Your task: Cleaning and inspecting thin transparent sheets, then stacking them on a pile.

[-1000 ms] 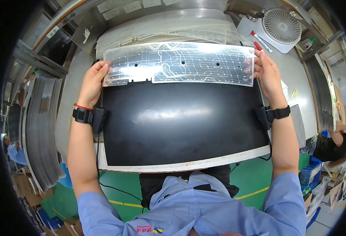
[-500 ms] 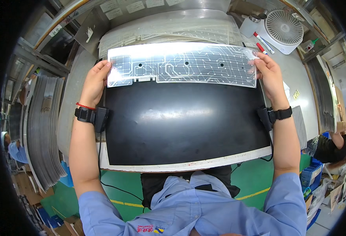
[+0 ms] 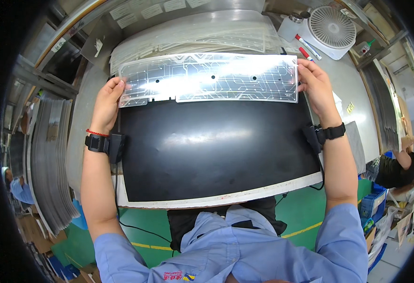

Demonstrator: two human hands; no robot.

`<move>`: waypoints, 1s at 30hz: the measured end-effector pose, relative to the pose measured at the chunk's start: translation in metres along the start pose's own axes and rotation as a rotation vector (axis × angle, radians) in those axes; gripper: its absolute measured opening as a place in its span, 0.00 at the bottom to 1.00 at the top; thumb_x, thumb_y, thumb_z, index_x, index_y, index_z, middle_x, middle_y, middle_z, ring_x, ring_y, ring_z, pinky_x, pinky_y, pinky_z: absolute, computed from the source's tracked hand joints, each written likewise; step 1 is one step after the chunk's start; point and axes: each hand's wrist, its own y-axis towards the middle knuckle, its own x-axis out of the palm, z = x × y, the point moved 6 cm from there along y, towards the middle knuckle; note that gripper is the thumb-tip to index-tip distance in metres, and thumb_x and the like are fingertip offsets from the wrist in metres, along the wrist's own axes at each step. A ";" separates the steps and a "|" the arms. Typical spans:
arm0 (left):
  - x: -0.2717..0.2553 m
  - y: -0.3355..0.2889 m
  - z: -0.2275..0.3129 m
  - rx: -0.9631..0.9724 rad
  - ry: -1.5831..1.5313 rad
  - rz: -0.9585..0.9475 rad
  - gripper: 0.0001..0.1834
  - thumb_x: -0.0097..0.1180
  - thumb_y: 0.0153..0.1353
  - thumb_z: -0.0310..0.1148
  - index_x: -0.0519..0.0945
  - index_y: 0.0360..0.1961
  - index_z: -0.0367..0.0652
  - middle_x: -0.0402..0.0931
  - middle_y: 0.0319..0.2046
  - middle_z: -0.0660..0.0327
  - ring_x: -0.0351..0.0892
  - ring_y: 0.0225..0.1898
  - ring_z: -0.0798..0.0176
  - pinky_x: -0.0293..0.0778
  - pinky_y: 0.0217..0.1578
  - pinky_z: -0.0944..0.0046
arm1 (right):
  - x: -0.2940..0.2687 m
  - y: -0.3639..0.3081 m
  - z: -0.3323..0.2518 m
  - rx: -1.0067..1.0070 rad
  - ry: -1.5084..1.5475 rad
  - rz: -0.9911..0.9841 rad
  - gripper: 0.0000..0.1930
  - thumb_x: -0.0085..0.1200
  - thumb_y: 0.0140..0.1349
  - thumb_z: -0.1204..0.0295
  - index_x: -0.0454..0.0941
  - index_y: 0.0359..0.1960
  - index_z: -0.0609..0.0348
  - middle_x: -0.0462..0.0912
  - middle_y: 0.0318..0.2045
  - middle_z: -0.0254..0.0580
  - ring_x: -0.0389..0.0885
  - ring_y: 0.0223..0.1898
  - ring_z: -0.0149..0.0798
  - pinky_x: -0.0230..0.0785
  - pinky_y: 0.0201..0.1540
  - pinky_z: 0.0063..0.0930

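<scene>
A clear plastic circuit sheet [image 3: 195, 87], long and narrow with silvery printed traces and a few dark holes, stretches between my two hands. My left hand [image 3: 107, 104] pinches its left end between thumb and fingers. At the opposite end my right hand [image 3: 316, 85] grips the right edge the same way. The sheet is held above the far part of a black mat [image 3: 216, 155], and bright glare crosses its middle. Whether its underside touches the mat I cannot tell. Black straps with small boxes sit on both my wrists.
Behind the sheet lies a stack of similar clear sheets [image 3: 192, 30]. A white fan [image 3: 332, 27], a bottle [image 3: 290, 28] and red-capped markers [image 3: 307, 54] stand at the far right. Stacked grey sheets [image 3: 51, 155] line the left. A person in black [image 3: 400, 167] is at the right.
The sheet and both my hands have shifted slightly left in view, with the surroundings shifting too. The sheet's tilt differs, and the glare has moved toward its middle. Both hands keep hold.
</scene>
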 end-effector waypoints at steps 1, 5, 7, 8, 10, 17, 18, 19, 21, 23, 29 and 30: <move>-0.001 0.001 -0.001 0.004 0.003 -0.013 0.12 0.49 0.71 0.35 0.75 0.48 0.39 0.79 0.36 0.66 0.76 0.37 0.75 0.71 0.40 0.73 | -0.001 0.000 0.000 -0.001 -0.001 -0.002 0.15 0.50 0.69 0.69 0.74 0.53 0.61 0.82 0.36 0.31 0.78 0.32 0.22 0.69 0.32 0.15; 0.002 -0.002 0.000 0.004 0.026 -0.023 0.11 0.49 0.71 0.34 0.76 0.48 0.39 0.79 0.36 0.66 0.74 0.35 0.76 0.70 0.37 0.74 | 0.008 -0.005 -0.005 -0.037 -0.025 -0.028 0.18 0.57 0.64 0.73 0.72 0.54 0.61 0.82 0.34 0.32 0.78 0.31 0.22 0.69 0.32 0.16; 0.005 -0.002 0.001 0.000 0.031 -0.021 0.11 0.49 0.71 0.34 0.76 0.48 0.40 0.79 0.35 0.67 0.74 0.34 0.77 0.69 0.36 0.75 | 0.013 -0.008 -0.007 -0.040 -0.074 -0.072 0.20 0.59 0.61 0.76 0.71 0.55 0.62 0.81 0.33 0.33 0.77 0.30 0.23 0.68 0.32 0.17; 0.005 -0.002 0.000 -0.002 0.028 -0.024 0.10 0.49 0.71 0.34 0.76 0.47 0.40 0.79 0.35 0.67 0.73 0.33 0.77 0.69 0.35 0.75 | 0.013 -0.008 -0.006 -0.029 -0.092 -0.089 0.20 0.60 0.61 0.76 0.72 0.55 0.62 0.81 0.33 0.33 0.77 0.30 0.23 0.68 0.32 0.17; 0.003 -0.001 0.000 -0.003 0.031 -0.027 0.10 0.49 0.71 0.33 0.76 0.47 0.40 0.79 0.35 0.67 0.73 0.31 0.78 0.68 0.33 0.76 | 0.014 -0.006 -0.003 -0.008 -0.123 -0.129 0.20 0.61 0.60 0.76 0.72 0.54 0.62 0.81 0.33 0.33 0.77 0.29 0.23 0.69 0.32 0.17; 0.001 0.000 -0.001 -0.006 0.045 -0.026 0.09 0.49 0.71 0.33 0.76 0.46 0.40 0.78 0.34 0.67 0.71 0.29 0.79 0.67 0.30 0.77 | 0.010 -0.005 -0.003 0.059 -0.016 -0.055 0.13 0.45 0.70 0.75 0.74 0.53 0.63 0.80 0.31 0.35 0.81 0.30 0.27 0.74 0.32 0.20; 0.002 0.000 -0.001 -0.006 0.042 -0.029 0.09 0.49 0.71 0.33 0.76 0.46 0.40 0.78 0.34 0.67 0.71 0.29 0.79 0.67 0.30 0.77 | 0.009 -0.005 -0.003 0.063 -0.004 -0.050 0.13 0.44 0.70 0.74 0.74 0.53 0.64 0.80 0.31 0.35 0.81 0.30 0.27 0.75 0.32 0.20; 0.003 0.000 -0.002 -0.007 0.041 -0.015 0.09 0.49 0.71 0.33 0.76 0.46 0.40 0.78 0.34 0.67 0.71 0.28 0.79 0.67 0.30 0.78 | 0.008 -0.005 -0.002 0.066 0.009 -0.045 0.14 0.43 0.71 0.74 0.74 0.53 0.64 0.80 0.32 0.35 0.81 0.30 0.28 0.75 0.32 0.20; 0.004 -0.001 -0.001 -0.007 0.041 0.014 0.09 0.49 0.71 0.33 0.76 0.46 0.40 0.78 0.34 0.67 0.71 0.28 0.79 0.67 0.29 0.78 | 0.005 -0.004 0.000 0.056 0.044 -0.008 0.14 0.41 0.71 0.73 0.74 0.53 0.64 0.80 0.32 0.35 0.81 0.29 0.28 0.75 0.32 0.20; 0.002 0.000 -0.003 -0.019 0.044 0.010 0.09 0.49 0.71 0.33 0.76 0.46 0.40 0.78 0.34 0.67 0.71 0.28 0.79 0.67 0.29 0.78 | 0.002 -0.003 0.001 0.029 0.090 0.054 0.14 0.41 0.72 0.73 0.73 0.53 0.65 0.80 0.33 0.37 0.81 0.29 0.28 0.75 0.32 0.20; -0.001 0.001 -0.005 -0.027 0.053 -0.010 0.09 0.49 0.71 0.33 0.76 0.46 0.40 0.79 0.34 0.67 0.72 0.28 0.79 0.68 0.30 0.77 | -0.012 0.000 -0.002 -0.035 0.003 0.172 0.13 0.46 0.70 0.72 0.72 0.52 0.64 0.82 0.35 0.40 0.80 0.28 0.26 0.72 0.29 0.17; -0.001 0.001 -0.005 -0.026 0.054 -0.011 0.09 0.49 0.71 0.33 0.76 0.46 0.40 0.79 0.34 0.66 0.72 0.29 0.79 0.68 0.31 0.77 | -0.012 0.000 -0.003 -0.041 -0.016 0.168 0.13 0.47 0.70 0.72 0.73 0.52 0.64 0.82 0.34 0.40 0.80 0.28 0.25 0.71 0.29 0.16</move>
